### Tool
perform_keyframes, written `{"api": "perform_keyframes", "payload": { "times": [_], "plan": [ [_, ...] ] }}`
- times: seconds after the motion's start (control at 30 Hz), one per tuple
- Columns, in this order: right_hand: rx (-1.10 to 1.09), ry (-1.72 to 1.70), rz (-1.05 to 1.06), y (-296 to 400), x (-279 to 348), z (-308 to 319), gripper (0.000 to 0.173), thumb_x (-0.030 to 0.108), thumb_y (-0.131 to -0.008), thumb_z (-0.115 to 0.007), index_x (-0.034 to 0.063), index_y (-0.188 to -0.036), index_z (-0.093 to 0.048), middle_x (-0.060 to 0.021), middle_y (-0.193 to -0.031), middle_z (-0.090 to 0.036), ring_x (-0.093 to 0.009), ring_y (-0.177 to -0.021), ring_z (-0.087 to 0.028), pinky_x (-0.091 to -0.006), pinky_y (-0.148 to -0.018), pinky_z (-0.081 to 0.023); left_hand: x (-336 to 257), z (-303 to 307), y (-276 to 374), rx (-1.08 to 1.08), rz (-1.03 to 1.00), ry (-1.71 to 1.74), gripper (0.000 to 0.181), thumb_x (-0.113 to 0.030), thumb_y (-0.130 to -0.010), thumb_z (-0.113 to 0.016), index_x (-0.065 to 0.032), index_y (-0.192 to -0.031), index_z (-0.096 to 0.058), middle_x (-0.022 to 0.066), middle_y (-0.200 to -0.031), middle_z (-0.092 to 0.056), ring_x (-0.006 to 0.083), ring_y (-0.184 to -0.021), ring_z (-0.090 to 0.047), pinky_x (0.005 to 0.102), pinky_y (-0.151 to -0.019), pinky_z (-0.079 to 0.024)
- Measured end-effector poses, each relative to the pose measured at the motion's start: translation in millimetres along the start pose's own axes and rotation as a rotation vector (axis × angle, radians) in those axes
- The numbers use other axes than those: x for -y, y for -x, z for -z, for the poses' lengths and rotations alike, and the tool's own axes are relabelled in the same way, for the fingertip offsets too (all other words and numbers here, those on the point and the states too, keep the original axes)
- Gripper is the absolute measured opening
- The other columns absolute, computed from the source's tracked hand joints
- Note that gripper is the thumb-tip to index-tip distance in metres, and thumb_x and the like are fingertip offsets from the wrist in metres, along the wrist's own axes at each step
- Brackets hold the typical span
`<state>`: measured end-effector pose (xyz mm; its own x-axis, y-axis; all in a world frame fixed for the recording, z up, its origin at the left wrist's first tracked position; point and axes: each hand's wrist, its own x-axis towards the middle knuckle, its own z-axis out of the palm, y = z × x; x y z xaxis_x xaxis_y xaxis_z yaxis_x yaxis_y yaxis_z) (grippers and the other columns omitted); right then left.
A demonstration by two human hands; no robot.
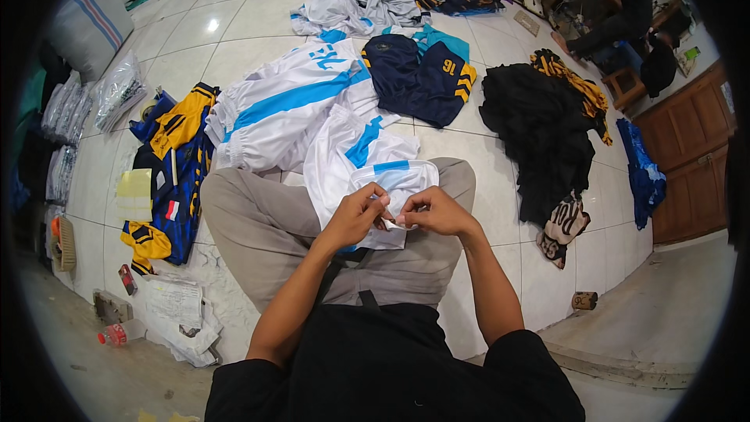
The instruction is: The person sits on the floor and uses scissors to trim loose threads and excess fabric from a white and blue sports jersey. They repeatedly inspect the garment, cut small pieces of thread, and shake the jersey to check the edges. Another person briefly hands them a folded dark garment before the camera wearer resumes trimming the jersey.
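Across my lap lies a pair of white shorts [328,152] with a light blue stripe. My left hand [358,215] and my right hand [435,212] pinch a hem of this white cloth between thumb and fingers, close together above my crossed legs. A small dark gap shows between the fingertips; whether a small tool or thread is held there cannot be made out. Just beyond my knees, more white garments [275,99] with a blue band and blue digits are spread on the tiles, touching the shorts.
Navy shorts [404,79] lie ahead, black clothes [542,129] to the right. Blue-and-yellow jerseys [181,176], a brush [65,243], papers [176,305] and a plastic bottle [120,333] are at left. People sit farther off near a wooden door [691,158] and at the upper left.
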<state>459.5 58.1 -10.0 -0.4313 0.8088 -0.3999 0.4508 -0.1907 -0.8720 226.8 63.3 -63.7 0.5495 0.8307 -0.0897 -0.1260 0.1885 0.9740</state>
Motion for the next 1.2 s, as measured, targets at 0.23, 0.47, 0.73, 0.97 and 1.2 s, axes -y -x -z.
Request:
{"api": "perform_keyframes", "payload": {
  "times": [0.23,0.47,0.73,0.97,1.2],
  "plan": [
    [-0.308,0.156,0.253,17.5,25.2,-36.1,0.022,0.021,-0.084,-0.082,0.004,-0.095,-0.075,0.0015,-0.077,-0.065,-0.006,-0.065,-0.05,-0.0239,-0.058,-0.04,8.9,5.8,-1.0,-0.072,-0.059,0.102,0.021,-0.022,-0.108,-0.052,-0.0015,-0.106,-0.054,0.0119,-0.089,-0.07,0.0165,-0.071,-0.071,0.028,-0.063,-0.056],
    [-0.484,0.204,0.295,10.7,10.7,-41.9,0.017,0.018,-0.089,-0.078,0.0021,-0.092,-0.073,0.0021,-0.074,-0.061,-0.007,-0.063,-0.046,-0.0268,-0.058,-0.038,-19.5,30.8,29.4,-0.279,-0.142,0.127,0.022,-0.023,-0.106,-0.055,-0.0002,-0.106,-0.055,0.0121,-0.097,-0.07,0.02,-0.074,-0.072,0.0295,-0.066,-0.058],
    [-0.471,-0.122,0.223,3.5,-8.4,-21.8,0.02,0.024,-0.096,-0.069,0.0045,-0.097,-0.068,0.0042,-0.074,-0.058,-0.005,-0.062,-0.047,-0.0251,-0.056,-0.039,-36.4,214.0,260.6,-0.736,0.111,-0.271,0.019,-0.008,-0.093,-0.063,0.0006,-0.076,-0.06,0.0089,-0.073,-0.067,0.0148,-0.066,-0.065,0.029,-0.066,-0.055],
    [-0.246,-0.739,-0.113,-6.7,19.0,-6.4,0.011,0.018,-0.098,-0.067,0.0096,-0.097,-0.06,0.0077,-0.067,-0.042,-0.002,-0.049,-0.03,-0.0234,-0.046,-0.023,-34.6,193.5,276.6,-0.618,0.555,-1.016,0.039,-0.019,-0.075,-0.087,0.0015,-0.103,-0.07,0.0181,-0.104,-0.073,0.0323,-0.098,-0.07,0.0372,-0.089,-0.054],
    [-0.223,-0.921,-0.095,-10.0,-6.2,9.7,0.011,0.017,-0.101,-0.062,0.0102,-0.093,-0.057,0.006,-0.071,-0.045,-0.001,-0.049,-0.034,-0.0204,-0.044,-0.027,-258.1,5.2,141.4,0.604,-0.847,-0.79,0.044,-0.026,-0.07,-0.084,0.0016,-0.101,-0.069,0.0107,-0.096,-0.07,0.0253,-0.103,-0.066,0.0411,-0.095,-0.051]
  ]
}}
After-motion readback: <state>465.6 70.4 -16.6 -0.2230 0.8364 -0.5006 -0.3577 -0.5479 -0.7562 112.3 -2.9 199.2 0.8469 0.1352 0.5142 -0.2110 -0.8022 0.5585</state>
